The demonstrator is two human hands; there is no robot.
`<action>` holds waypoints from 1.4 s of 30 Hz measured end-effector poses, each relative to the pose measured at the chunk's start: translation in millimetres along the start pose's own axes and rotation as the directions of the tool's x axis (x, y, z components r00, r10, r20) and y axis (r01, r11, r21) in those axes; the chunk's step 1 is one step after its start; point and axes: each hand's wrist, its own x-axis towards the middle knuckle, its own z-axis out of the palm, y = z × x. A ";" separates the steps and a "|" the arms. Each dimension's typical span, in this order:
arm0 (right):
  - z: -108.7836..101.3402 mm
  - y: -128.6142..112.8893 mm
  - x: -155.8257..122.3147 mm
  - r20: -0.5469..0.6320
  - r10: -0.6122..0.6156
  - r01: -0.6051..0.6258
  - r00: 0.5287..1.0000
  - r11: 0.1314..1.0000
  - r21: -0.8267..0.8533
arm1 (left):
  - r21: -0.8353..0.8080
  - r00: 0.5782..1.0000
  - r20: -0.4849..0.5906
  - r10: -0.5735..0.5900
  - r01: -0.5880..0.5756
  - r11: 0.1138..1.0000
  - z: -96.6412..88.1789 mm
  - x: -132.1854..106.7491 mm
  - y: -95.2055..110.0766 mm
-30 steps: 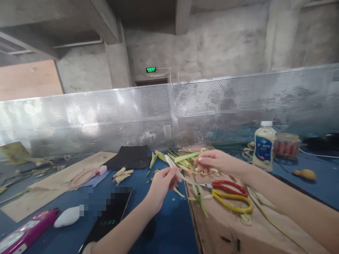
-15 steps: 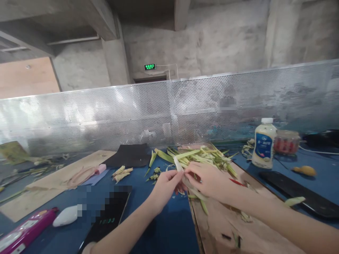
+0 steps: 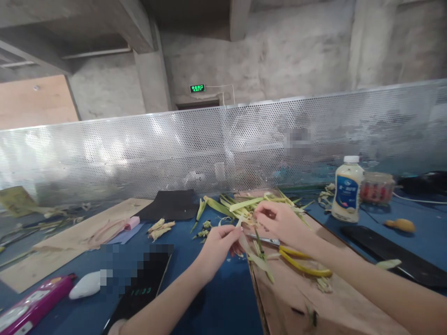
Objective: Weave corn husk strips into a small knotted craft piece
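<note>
My left hand point(image 3: 221, 242) pinches a long pale strip of leaf point(image 3: 256, 260), which looks like corn husk. Its lower end hangs down to the right over a brown board point(image 3: 289, 298). Up and to the right, my right hand point(image 3: 279, 223) is curled, thumb and forefinger close together, by a pile of green and yellowish leaf strips point(image 3: 244, 204). Whatever those fingers hold is too small to make out. Beneath my right wrist lie scissors with yellow handles point(image 3: 305, 269), blades pointing left; the forearm partly covers them.
At right stand a white-capped bottle point(image 3: 347, 190) and a clear jar point(image 3: 377, 188), with a dark phone-like slab point(image 3: 391, 253) in front. On the left are a phone point(image 3: 143, 288), a white mouse point(image 3: 87, 284), a magenta device point(image 3: 38, 304) and dried husk bundles point(image 3: 160, 229). A perforated metal screen point(image 3: 195, 149) runs behind.
My right hand has parted from my left and moved up and right toward the leaf pile. The scissors have come into view beneath it. My left hand stays put on the strip.
</note>
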 end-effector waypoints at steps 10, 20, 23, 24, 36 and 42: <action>-17.6 40.7 20.7 -0.381 0.424 -0.197 0.822 0.839 0.508 | -0.032 0.999 0.002 -0.045 0.045 0.998 -0.5 0.3 0.0; -2.6 83.4 25.2 0.257 0.529 -0.526 0.808 0.453 0.720 | -0.141 0.996 0.058 -0.065 0.072 0.987 -0.1 0.5 3.7; -14.4 68.9 25.9 0.337 0.386 -0.487 0.859 0.408 0.772 | -0.163 0.995 0.085 -0.057 0.070 0.984 0.1 0.7 3.1; -22.0 61.3 25.1 0.330 0.325 -0.445 0.886 0.400 0.801 | -0.169 0.994 0.092 -0.055 0.070 0.983 0.3 0.8 2.8; -36.5 43.1 15.6 0.401 0.061 -0.322 0.914 0.711 0.625 | -0.139 0.991 0.119 -0.060 0.077 0.987 0.0 -0.5 1.7; -32.7 58.7 18.4 0.560 0.182 -0.212 0.808 0.977 -0.011 | -0.122 0.992 0.102 -0.068 0.081 0.989 -1.3 -0.1 -0.2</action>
